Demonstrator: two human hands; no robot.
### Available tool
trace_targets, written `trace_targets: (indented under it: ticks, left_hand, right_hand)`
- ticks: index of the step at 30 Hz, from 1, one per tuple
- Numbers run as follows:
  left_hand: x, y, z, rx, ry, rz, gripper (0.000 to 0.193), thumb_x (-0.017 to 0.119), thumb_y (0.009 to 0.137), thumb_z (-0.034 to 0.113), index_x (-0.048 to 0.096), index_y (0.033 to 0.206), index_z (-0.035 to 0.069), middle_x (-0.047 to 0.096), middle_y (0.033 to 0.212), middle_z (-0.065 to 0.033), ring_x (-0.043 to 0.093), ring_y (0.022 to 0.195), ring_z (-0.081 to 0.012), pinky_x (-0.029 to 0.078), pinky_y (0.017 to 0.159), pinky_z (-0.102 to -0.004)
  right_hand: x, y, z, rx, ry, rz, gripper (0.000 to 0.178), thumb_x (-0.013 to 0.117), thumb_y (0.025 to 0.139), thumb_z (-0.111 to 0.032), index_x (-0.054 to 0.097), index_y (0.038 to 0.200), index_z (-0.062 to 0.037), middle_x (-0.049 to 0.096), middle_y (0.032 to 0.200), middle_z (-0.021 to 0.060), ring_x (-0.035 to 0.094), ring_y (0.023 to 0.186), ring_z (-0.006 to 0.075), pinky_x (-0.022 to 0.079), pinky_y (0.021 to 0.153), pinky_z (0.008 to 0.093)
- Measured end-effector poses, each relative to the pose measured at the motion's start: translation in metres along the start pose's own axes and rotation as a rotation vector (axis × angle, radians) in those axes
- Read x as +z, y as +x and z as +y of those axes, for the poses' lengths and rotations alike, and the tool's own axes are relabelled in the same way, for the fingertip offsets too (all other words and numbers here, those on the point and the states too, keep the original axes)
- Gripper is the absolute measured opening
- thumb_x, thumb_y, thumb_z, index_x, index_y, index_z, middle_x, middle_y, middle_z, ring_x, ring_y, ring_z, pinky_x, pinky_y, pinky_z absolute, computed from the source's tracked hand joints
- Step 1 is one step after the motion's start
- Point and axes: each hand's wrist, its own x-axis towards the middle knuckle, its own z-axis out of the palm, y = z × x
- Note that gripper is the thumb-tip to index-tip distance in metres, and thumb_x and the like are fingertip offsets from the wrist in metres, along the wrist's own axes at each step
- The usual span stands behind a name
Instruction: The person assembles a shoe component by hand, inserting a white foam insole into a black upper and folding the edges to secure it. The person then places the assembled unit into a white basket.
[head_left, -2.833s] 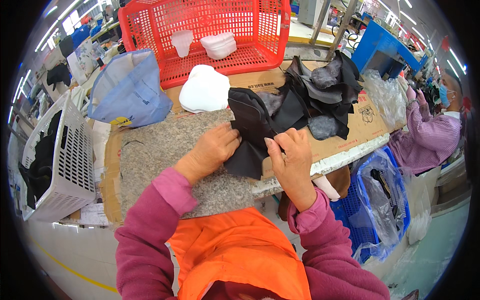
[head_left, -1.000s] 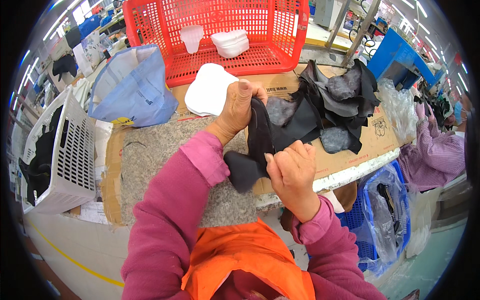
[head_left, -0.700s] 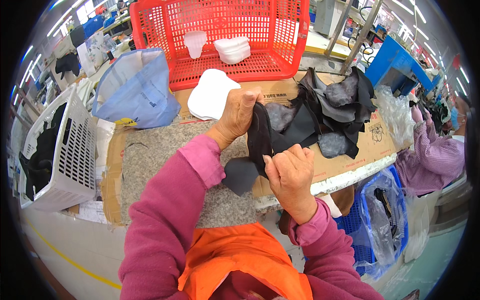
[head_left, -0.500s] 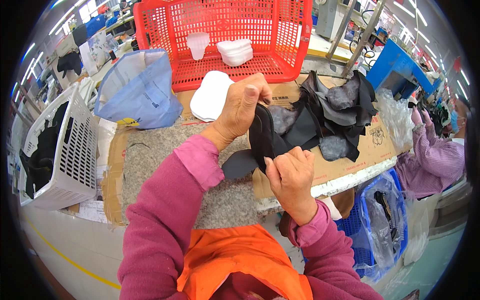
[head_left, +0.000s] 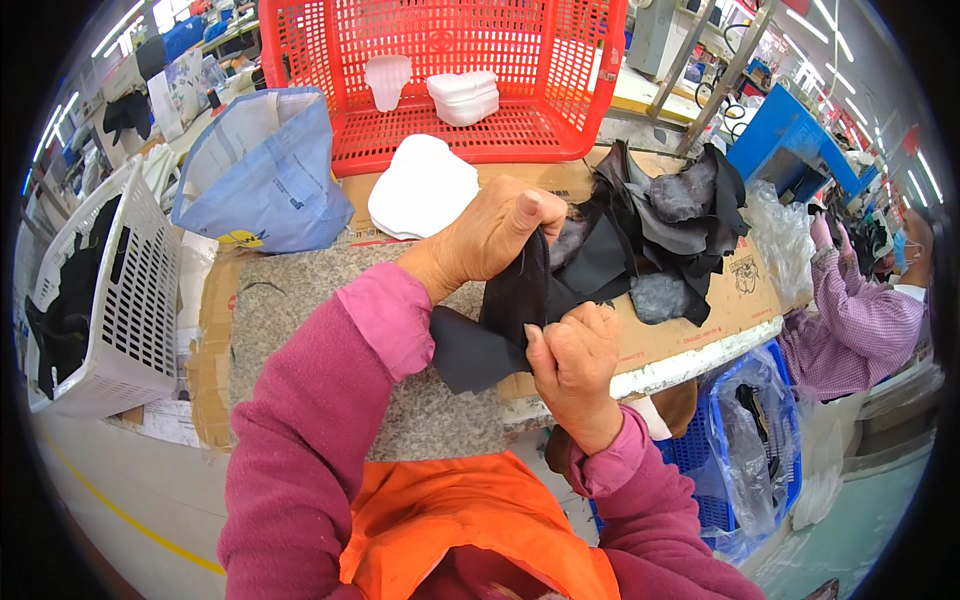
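A black sewn piece [head_left: 512, 303], like a shoe upper, is stretched between my two hands above the table. My left hand [head_left: 490, 232] grips its upper end, thumb raised along the edge. Lower down, my right hand [head_left: 578, 365] pinches the other end between thumb and bent fingers. A flap of the piece hangs toward the left over the grey stone slab [head_left: 300, 325]. Just beyond lies a heap of similar black pieces [head_left: 685, 225], some with fuzzy grey undersides. Close behind my left hand lies a stack of white shaped sheets [head_left: 422, 190].
A red basket [head_left: 440, 150] with white shaped sheets [head_left: 462, 98] stands at the back. On the left are a blue bag [head_left: 262, 175] and a white basket [head_left: 140, 310] of black pieces. A blue crate [head_left: 715, 480] sits low right; a co-worker [head_left: 850, 310] is beyond.
The black piece has opened out and turned between my hands, so its flap shows wider at the lower left. My left hand has shifted slightly right and down.
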Motion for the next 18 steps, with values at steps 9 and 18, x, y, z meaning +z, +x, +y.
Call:
trace_targets:
  ticks: [9,18]
  left_hand:
    - [-0.006,-0.007,-0.011,-0.014,-0.006,0.118,0.087,0.010,0.097,0.070,0.050,0.066,-0.002,0.048,0.062,-0.0102,0.048,0.058,-0.0212,0.039,0.058,-0.0316]
    - [-0.001,-0.005,-0.006,0.005,0.032,0.153,0.088,0.011,0.097,0.070,0.047,0.061,-0.001,0.042,0.053,-0.0073,0.042,0.048,-0.0188,0.032,0.049,-0.0321]
  right_hand:
    - [0.000,-0.004,0.000,-0.012,0.026,-0.012,0.025,0.073,0.077,-0.002,0.050,0.070,-0.0088,0.042,0.062,0.0039,0.046,0.063,0.0231,0.031,0.066,0.0376]
    - [-0.004,0.001,-0.012,-0.019,-0.027,-0.022,0.025,0.073,0.074,0.003,0.051,0.070,-0.0074,0.044,0.063,0.0047,0.046,0.062,0.0247,0.033,0.066,0.0372]
